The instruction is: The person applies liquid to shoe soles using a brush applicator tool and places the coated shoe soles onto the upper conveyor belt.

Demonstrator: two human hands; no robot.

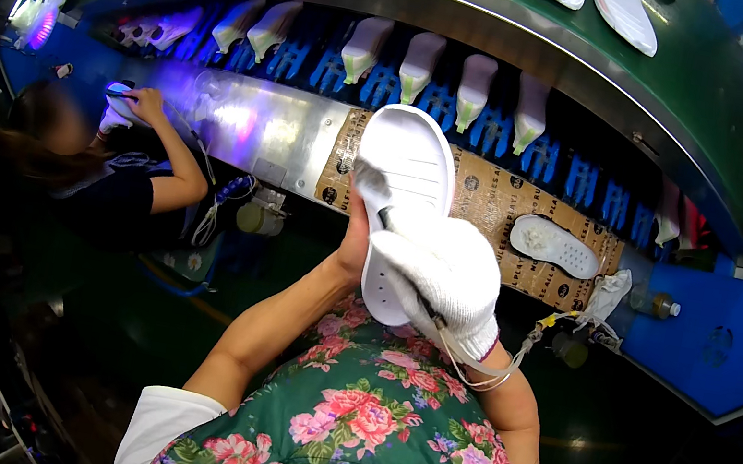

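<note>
A white shoe sole is held up lengthwise in front of me, with ridges across its wide part and small holes towards its lower end. My left hand, bare, grips it by the left edge, its fingers mostly hidden behind it. On my right hand is a white knitted glove, closed around a brush fed by a thin pale tube. The grey bristles touch or hover just over the sole's left side; I cannot tell which. Much of the sole's middle is hidden by the glove.
Printed brown cardboard covers part of the metal bench, bearing another white sole. Beyond, shoe uppers stand among blue holders. A bottle lies at right, near a crumpled white cloth. A co-worker works at left.
</note>
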